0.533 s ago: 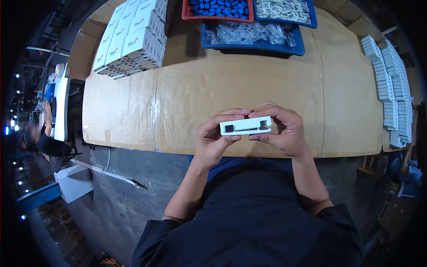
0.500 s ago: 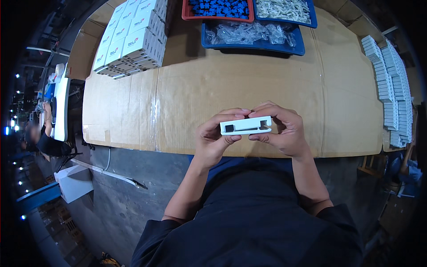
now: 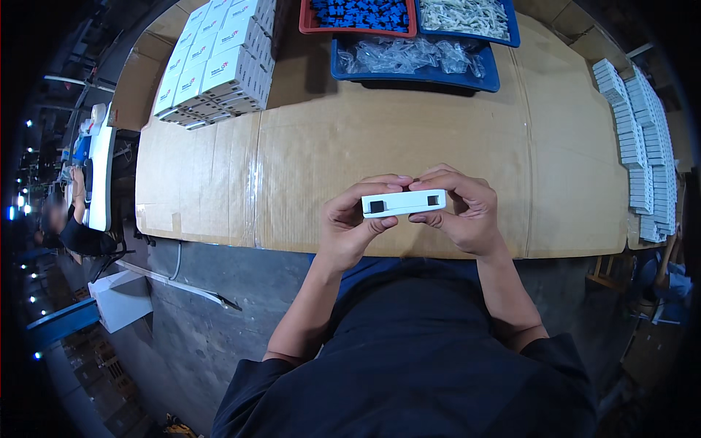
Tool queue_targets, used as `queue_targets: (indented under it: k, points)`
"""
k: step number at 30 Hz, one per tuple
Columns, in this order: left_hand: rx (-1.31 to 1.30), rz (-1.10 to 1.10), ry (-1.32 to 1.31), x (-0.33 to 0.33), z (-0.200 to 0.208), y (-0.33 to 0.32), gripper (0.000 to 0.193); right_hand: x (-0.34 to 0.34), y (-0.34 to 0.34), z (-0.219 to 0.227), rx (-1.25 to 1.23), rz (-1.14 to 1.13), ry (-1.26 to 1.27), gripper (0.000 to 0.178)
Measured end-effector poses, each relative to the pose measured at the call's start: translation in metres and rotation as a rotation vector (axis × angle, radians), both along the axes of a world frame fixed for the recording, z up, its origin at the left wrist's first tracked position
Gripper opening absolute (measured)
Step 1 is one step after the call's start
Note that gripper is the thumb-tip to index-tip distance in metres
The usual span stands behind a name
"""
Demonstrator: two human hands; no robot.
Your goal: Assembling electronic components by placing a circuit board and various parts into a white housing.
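Note:
I hold a long white plastic block with two dark square openings on its near face, level, just above the near edge of the cardboard-covered table. My left hand grips its left end, thumb below and fingers curled over the top. My right hand grips the right end the same way. Both hands are shut on the block.
At the back stand a red tray of blue parts, a blue tray of pale parts and a blue tray of clear bags. Stacked white boxes sit back left; rows of white blocks line the right edge. Another person sits far left.

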State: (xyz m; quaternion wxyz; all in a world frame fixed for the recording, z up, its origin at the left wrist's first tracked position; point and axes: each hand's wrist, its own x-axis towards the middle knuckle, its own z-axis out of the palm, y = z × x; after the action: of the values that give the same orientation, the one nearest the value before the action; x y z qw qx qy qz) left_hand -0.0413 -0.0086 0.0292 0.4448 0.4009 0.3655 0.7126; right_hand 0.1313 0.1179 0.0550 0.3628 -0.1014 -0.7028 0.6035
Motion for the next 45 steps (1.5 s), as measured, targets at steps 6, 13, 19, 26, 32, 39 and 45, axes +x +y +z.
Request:
queue_targets:
  k: [6, 13, 19, 26, 32, 39, 45]
  points:
    - [-0.033, 0.061, 0.024, 0.002, 0.014, 0.0, 0.034, -0.001, -0.009, 0.0, -0.343, -0.003, 0.017, 0.043]
    - [-0.212, 0.117, 0.408, -0.001, 0.024, -0.006, 0.037, -0.002, 0.002, 0.03, 0.098, 0.002, -0.194, 0.047]
    - [-0.234, 0.239, 0.152, 0.01, 0.03, -0.006, 0.037, 0.001, 0.005, 0.013, -0.077, 0.033, -0.133, 0.04]
    - [-0.171, 0.232, 0.304, 0.004, 0.02, -0.009, 0.034, -0.003, 0.0, 0.015, -0.123, 0.019, -0.116, 0.037]
    - [-0.162, 0.261, 0.452, 0.005, 0.017, -0.008, 0.034, -0.005, 0.001, 0.011, 0.045, -0.046, -0.175, 0.035]
    - [-0.212, 0.255, 0.524, 0.007, 0.017, -0.01, 0.035, 0.0, 0.001, 0.007, 0.08, -0.055, -0.203, 0.033]
    - [-0.107, 0.089, 0.199, -0.004, 0.01, 0.003, 0.041, 0.01, 0.006, 0.01, -0.23, 0.025, -0.121, 0.034]
